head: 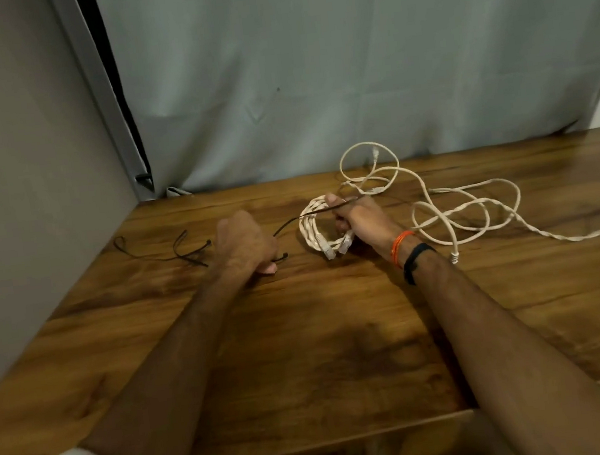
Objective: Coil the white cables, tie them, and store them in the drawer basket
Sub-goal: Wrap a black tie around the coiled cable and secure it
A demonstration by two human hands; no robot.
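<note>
Tying stage, first bundle. Spare black ties (181,250) are lying at far left on the wooden table (340,335). Left hand (246,242) is pinching a black tie (312,213); right hand (359,217) is gripping the coiled white cable (314,231), tie crossing it. Next move is probably calling for looping and cinching. Uncoiled white cables (457,209) are sprawling at right, crowding the work. Drawer basket is not showing.

On the wooden table (303,339) the right hand (359,217) grips a coiled white cable (313,225) and one end of a black tie (312,214), the left hand (244,245) pinches another black tie end (281,257) (spare ties (181,250) lie further left), and loose white cables (468,208) sprawl to the right.
</note>
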